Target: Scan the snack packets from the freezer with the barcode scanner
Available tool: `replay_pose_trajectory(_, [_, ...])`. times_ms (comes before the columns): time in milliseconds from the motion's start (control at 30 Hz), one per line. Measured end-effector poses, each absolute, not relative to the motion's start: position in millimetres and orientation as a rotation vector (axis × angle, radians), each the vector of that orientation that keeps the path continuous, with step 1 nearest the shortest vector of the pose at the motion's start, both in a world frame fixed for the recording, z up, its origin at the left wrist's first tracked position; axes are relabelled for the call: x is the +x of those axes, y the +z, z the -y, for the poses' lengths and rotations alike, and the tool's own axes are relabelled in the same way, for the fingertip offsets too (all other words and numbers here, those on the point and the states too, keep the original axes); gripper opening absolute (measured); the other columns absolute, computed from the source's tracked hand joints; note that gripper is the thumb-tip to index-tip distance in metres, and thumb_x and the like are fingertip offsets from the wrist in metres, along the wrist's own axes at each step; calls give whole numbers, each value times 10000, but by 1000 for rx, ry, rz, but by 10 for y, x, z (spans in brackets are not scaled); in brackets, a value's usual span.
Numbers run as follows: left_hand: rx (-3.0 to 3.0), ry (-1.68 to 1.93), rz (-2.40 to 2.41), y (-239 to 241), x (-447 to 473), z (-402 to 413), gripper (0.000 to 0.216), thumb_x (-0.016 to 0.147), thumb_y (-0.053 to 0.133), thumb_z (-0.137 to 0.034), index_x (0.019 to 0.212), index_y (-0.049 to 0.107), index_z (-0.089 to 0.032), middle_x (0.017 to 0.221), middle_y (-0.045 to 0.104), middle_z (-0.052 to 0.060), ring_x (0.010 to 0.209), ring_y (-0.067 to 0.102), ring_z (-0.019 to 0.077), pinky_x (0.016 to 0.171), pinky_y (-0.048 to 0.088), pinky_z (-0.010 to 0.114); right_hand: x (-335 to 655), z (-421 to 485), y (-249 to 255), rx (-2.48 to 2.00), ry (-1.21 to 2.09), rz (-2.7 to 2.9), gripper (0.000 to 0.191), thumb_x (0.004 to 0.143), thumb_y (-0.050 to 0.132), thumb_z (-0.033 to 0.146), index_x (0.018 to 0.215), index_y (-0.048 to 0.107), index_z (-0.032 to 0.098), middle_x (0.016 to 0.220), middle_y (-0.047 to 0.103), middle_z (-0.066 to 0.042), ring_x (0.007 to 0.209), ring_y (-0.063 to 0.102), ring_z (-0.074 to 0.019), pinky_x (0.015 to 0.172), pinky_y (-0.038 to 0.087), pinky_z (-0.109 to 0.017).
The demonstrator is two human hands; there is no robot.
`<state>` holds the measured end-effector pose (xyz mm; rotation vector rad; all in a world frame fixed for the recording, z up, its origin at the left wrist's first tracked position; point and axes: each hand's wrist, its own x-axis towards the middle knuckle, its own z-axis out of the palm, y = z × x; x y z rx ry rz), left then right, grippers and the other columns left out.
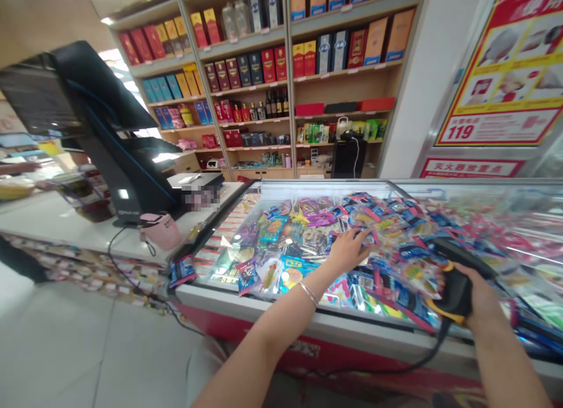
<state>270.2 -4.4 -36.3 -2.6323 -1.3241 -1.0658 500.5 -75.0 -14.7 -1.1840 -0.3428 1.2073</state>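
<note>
My left hand (349, 251), with a bangle at the wrist, reaches over a spread of small packaged snacks (314, 241) on the glass-topped chest freezer (211, 305). Its fingers are stretched out and appear to rest on the packets; nothing is visible in its grip. At the right, my right hand (477, 291) is wrapped round a black and yellow barcode scanner (455, 293), whose cable hangs down along the freezer front. Close to the scanner lie clear packets with blue and red ends (407, 296). One such blue packet (182, 270) sits at the freezer's left corner.
A white counter (57, 226) at left carries a black checkout terminal (109, 126) and a pink cup-shaped holder (165, 231). A dark cable hangs beside the counter. Shelves (246, 88) of boxes and bottles stand behind. A red and yellow poster (505, 74) is at right.
</note>
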Motion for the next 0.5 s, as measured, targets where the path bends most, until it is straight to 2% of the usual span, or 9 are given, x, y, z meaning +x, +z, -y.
replay_pose_trajectory(100, [-2647,-1042,1346,-415,2706,6,500,904,410,-485,1339,415,-237,1239,555,108,1113,563,235,907,500,390,5001,740,-157,-1216,1206,351,75,703,551,177,646,584,141,493,538,-36,341,478,-121,307,428,-194])
replay_pose_trajectory(233, [-2655,-1000,1377,-384,2714,10,507,899,415,-483,1338,416,-229,1307,525,111,1141,554,242,938,477,393,5017,728,-151,-1249,1212,373,83,699,537,174,636,585,148,485,515,-40,335,469,-122,305,420,-203])
replay_pose_trajectory(367, [-2669,-993,1354,-127,2629,59,583,845,494,-509,1348,398,-231,1396,463,106,1249,474,265,1067,357,450,5028,762,-27,-1234,1234,402,91,688,531,172,629,601,168,498,497,-60,348,462,-128,314,417,-223])
replay_pose_trajectory(500, [-2635,-1107,1340,252,2244,79,503,864,478,-408,1322,424,-208,1418,448,108,1290,435,238,1095,324,402,4852,823,243,-1190,1174,485,101,685,531,178,630,615,166,517,487,-63,370,460,-124,322,413,-220])
